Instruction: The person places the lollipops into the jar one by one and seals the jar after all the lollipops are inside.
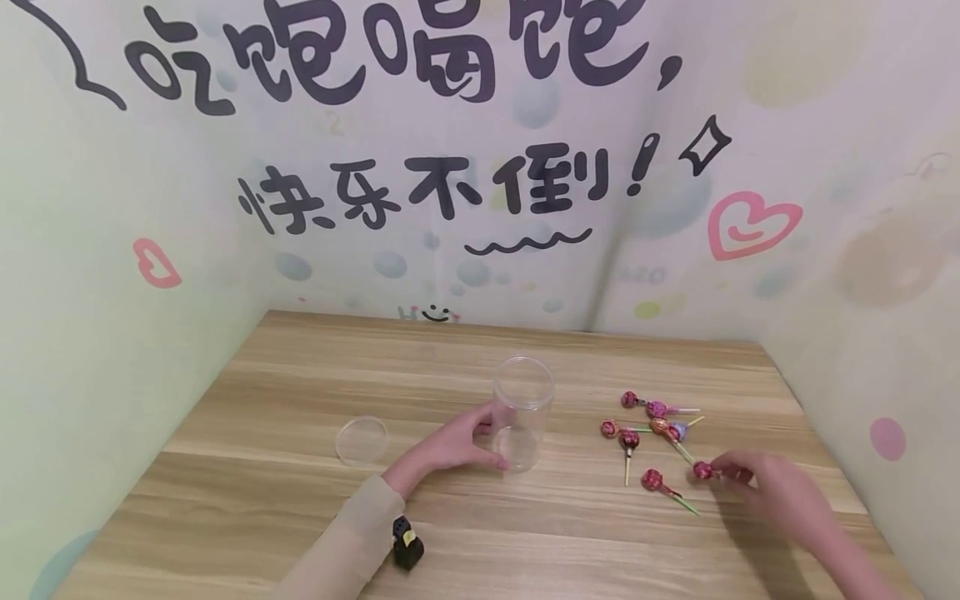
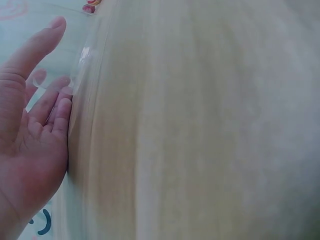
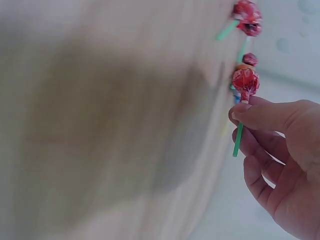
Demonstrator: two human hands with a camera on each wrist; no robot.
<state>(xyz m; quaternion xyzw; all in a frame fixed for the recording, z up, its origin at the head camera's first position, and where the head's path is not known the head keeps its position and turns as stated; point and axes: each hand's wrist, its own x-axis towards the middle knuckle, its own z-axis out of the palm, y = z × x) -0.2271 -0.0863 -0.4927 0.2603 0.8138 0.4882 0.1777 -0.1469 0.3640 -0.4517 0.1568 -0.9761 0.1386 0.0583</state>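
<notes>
A clear, lidless jar (image 1: 523, 417) stands upright near the table's middle. Around its left side rest the thumb and fingers of my left hand (image 1: 457, 440), loosely bent; in the left wrist view this hand (image 2: 37, 115) lies beside the jar's clear wall (image 2: 80, 55). My right hand (image 1: 780, 492) pinches a red-wrapped lollipop (image 1: 702, 471) at the right. The right wrist view has the green stick of that lollipop (image 3: 246, 81) between thumb and fingers of the hand (image 3: 285, 150). Several more lollipops (image 1: 652, 480) lie between jar and right hand.
A clear round lid (image 1: 362, 440) lies flat to the left of the jar. Beside the left sleeve is a small black object (image 1: 407, 546) with a yellow mark. Behind the wooden table (image 1: 555, 533) stands a wall (image 1: 420, 283) with printed writing.
</notes>
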